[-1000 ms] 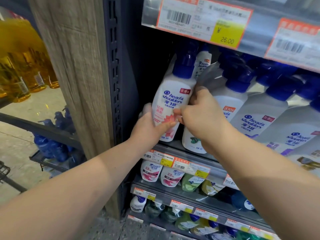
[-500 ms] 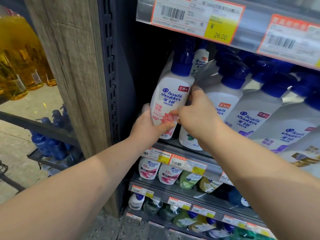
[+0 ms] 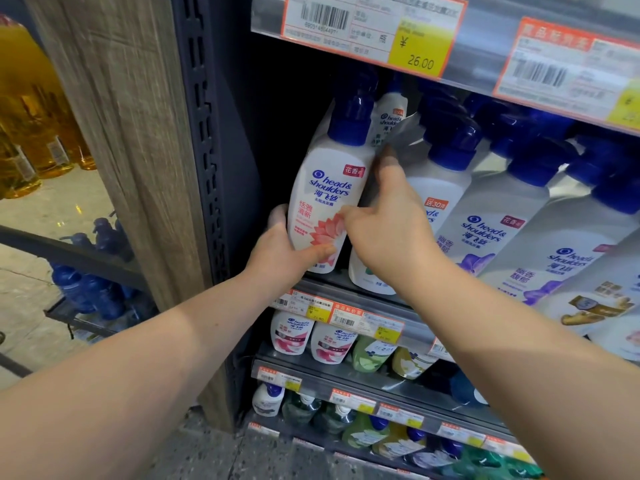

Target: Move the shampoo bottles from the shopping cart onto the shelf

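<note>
White shampoo bottle (image 3: 322, 202), base hidden by left hand (image 3: 280, 258) whose fingers (image 3: 277, 216) clamp it; right hand (image 3: 388, 230) pinches its edge; dark shelf (image 3: 415, 330), wooden post (image 3: 114, 133)

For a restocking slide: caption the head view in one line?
Left hand grips a pink-flower shampoo bottle at the left end of the shelf while the right hand pinches its side.
</note>
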The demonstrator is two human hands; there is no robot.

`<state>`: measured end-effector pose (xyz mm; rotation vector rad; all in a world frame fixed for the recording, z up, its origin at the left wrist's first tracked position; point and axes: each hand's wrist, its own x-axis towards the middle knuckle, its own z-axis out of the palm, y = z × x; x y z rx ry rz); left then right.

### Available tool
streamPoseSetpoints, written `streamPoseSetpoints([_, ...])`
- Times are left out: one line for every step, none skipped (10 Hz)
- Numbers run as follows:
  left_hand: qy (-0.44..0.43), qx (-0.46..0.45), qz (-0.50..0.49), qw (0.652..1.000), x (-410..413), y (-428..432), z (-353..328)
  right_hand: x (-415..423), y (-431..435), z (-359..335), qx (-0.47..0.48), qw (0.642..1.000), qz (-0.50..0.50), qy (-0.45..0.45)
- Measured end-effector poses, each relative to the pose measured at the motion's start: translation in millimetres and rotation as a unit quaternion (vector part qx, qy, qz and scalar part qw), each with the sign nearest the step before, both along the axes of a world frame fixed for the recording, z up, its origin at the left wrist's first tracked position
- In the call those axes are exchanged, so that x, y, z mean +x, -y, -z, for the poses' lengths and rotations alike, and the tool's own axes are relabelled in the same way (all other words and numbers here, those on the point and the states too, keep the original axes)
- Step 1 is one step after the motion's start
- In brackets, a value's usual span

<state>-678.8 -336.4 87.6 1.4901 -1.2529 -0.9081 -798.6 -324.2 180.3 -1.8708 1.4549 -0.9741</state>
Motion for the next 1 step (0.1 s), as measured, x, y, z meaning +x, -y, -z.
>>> streamPoseSetpoints([0.005,-0.003,-0.030,1.000,-1.0,-1.7,2.7,-5.3,-10.0,-1.4,-0.021,1.000,0.009,-0.002])
